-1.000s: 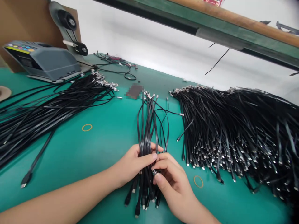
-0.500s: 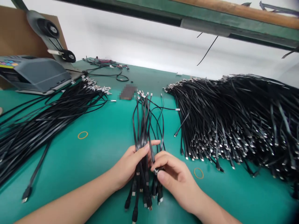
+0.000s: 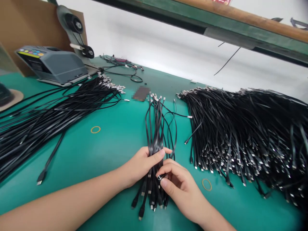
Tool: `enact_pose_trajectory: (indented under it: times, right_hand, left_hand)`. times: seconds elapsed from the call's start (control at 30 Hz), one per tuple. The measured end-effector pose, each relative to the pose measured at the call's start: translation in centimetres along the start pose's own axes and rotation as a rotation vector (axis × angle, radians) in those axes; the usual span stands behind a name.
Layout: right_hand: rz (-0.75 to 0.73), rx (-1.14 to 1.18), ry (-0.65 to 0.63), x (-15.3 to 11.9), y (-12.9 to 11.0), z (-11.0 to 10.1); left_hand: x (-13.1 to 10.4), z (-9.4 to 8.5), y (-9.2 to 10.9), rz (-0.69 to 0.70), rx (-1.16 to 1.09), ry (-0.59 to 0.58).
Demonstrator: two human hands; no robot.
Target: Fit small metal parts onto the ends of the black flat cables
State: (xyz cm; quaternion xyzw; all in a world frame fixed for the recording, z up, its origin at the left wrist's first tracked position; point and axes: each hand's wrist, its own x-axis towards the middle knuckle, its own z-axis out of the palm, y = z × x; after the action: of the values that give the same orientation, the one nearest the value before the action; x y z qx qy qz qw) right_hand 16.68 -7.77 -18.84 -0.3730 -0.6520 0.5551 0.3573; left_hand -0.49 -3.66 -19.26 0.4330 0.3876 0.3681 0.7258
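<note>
A bundle of flat black USB cables runs through my left hand, whose thumb and fingers are closed round it. The plugs of this bundle point toward me below the hand, and its silvery far ends lie on the green mat. Just to the right, my right hand pinches a single cable's black plug between thumb and forefinger, metal end facing left. Its remaining fingers are curled, and what they cover is hidden. Several loose cables lie along the right side of the bundle.
A large heap of black cables covers the right side. Another cable pile lies at left, before a grey machine. Two yellow rubber bands lie apart on the mat. A shelf crosses overhead.
The camera has turned to the left, so everything sits further right in the picture. My right hand has come closer to my left hand, still pinching the plug. The left hand keeps its hold.
</note>
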Motion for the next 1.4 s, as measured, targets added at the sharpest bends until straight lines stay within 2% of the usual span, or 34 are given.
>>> enact_pose_trajectory:
  times: [0.13, 0.33, 0.53, 0.73, 0.93, 1.03, 1.13, 1.27, 1.4]
  right_hand:
    - [0.005, -0.041, -0.031, -0.3, -0.2, 0.0]
    - [-0.006, -0.079, -0.069, -0.4, -0.2, 0.1]
    - [-0.021, -0.158, 0.004, -0.2, 0.0, -0.1]
    - [-0.064, -0.083, 0.087, -0.1, -0.1, -0.1]
    - [-0.114, 0.159, 0.224, 0.9, 0.1, -0.8]
    - [-0.134, 0.294, 0.330, 1.4, 0.7, -1.3]
    - [-0.137, 0.417, 0.399, 1.7, 1.1, -1.5]
    - [-0.127, 0.464, 0.417, 2.1, 0.9, -1.7]
    - [-0.129, 0.459, 0.419, 2.1, 0.5, -1.9]
  left_hand:
    - [0.0, 0.0, -0.1, -0.018, -0.027, 0.079]
    - [-0.4, 0.2, 0.5, -0.030, -0.053, 0.079]
    - [-0.2, 0.0, 0.2, -0.060, -0.111, 0.104]
    - [-0.2, -0.1, 0.3, -0.058, -0.210, 0.061]
    - [-0.2, -0.1, 0.3, 0.043, -0.010, -0.032]
    - [0.1, -0.4, 0.1, 0.041, 0.045, -0.141]
    - [0.2, -0.6, -0.1, 0.034, 0.152, -0.203]
    - [0.0, -0.6, -0.2, -0.010, 0.316, -0.226]
    - [-0.3, -0.6, 0.0, -0.007, 0.315, -0.202]
